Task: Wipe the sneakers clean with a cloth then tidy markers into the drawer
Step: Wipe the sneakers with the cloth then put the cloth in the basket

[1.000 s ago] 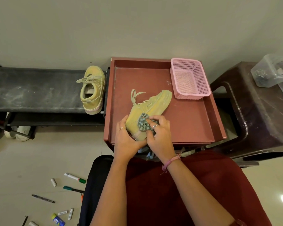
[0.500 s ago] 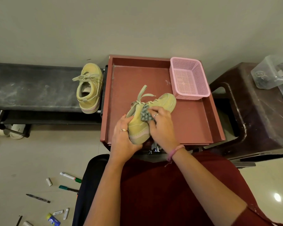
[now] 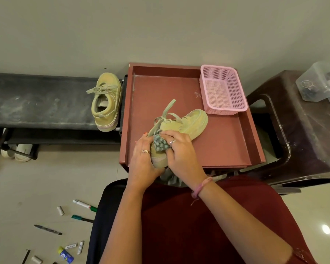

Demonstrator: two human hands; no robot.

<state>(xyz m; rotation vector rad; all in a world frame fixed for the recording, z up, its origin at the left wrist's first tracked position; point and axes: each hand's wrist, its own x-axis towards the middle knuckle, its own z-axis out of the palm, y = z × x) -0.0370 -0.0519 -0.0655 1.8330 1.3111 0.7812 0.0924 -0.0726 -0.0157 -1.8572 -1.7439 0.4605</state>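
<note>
A yellow sneaker point(image 3: 191, 123) lies tilted over the red tray-like drawer point(image 3: 227, 141), toe toward the pink basket. My left hand point(image 3: 144, 159) grips its heel end from the left. My right hand point(image 3: 179, 149) presses a bunched grey-green checked cloth point(image 3: 160, 142) against the shoe's side near the heel. The second yellow sneaker point(image 3: 107, 101) stands on the dark bench to the left. Several markers lie on the floor at the lower left, among them a green-capped white marker point(image 3: 84, 204) and a dark pen point(image 3: 48, 229).
A pink mesh basket point(image 3: 224, 91) sits in the drawer's far right corner. A dark bench point(image 3: 40, 101) runs along the wall at left. A brown plastic stool point(image 3: 301, 130) with a clear container point(image 3: 318, 82) stands at right. Loose caps and a glue stick point(image 3: 66, 255) lie on the floor.
The sneaker has been lifted and turned, its toe now nearer the pink basket. My right hand and cloth have moved along the shoe's side near the heel. The view has shifted slightly.
</note>
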